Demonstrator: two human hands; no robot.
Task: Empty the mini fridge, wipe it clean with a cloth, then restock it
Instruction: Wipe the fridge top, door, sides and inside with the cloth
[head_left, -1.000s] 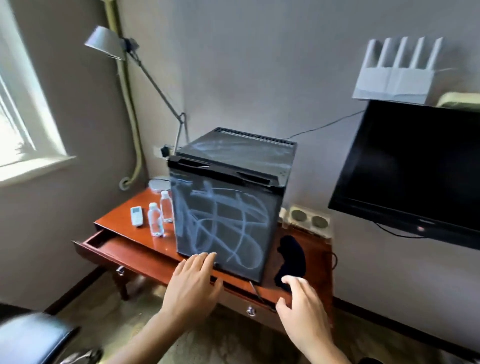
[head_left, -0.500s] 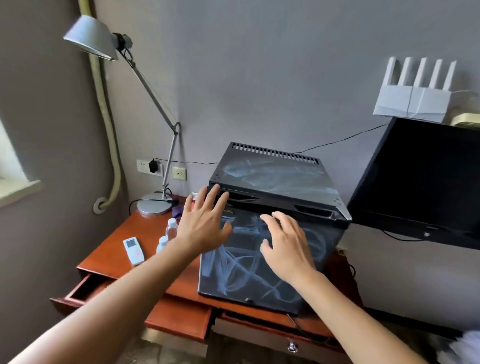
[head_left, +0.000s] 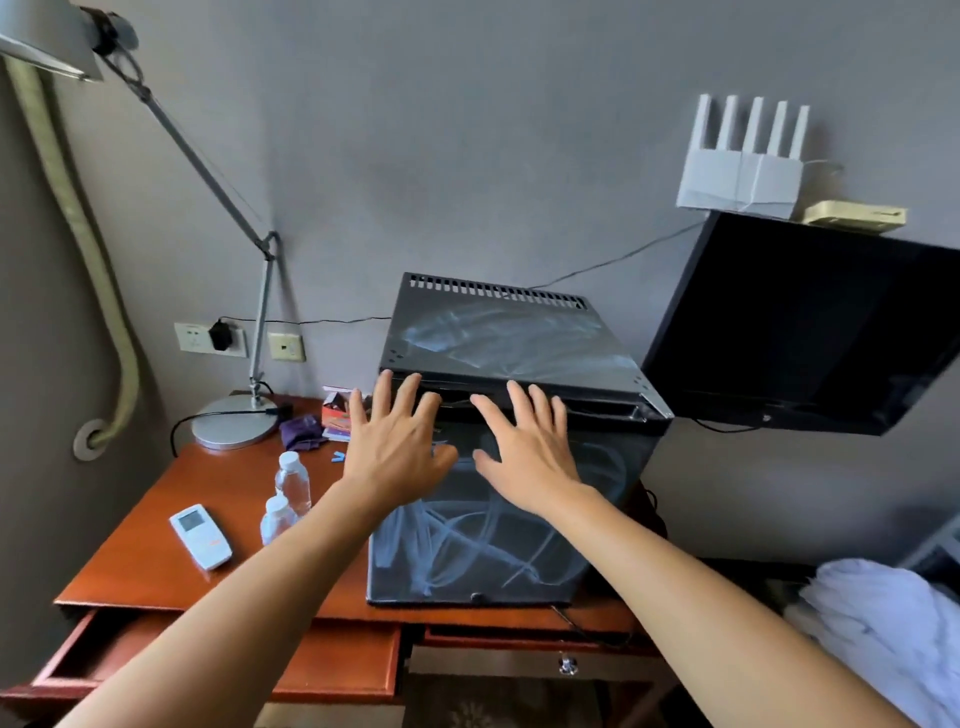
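Observation:
A black mini fridge with white smear marks on its door and top stands closed on the wooden desk. My left hand is spread open in front of the door's upper left, fingertips near the top edge. My right hand is spread open beside it, at the door's upper middle. Neither hand holds anything. Two small clear water bottles stand on the desk just left of the fridge. A purple cloth lies crumpled behind them near the lamp base.
A white remote lies on the desk's left part. The left desk drawer is pulled open. A desk lamp stands at the back left; a black TV hangs right of the fridge. White fabric lies at lower right.
Both hands rose from the desk's front edge to the top of the fridge door and moved closer to it. The view has moved nearer and higher.

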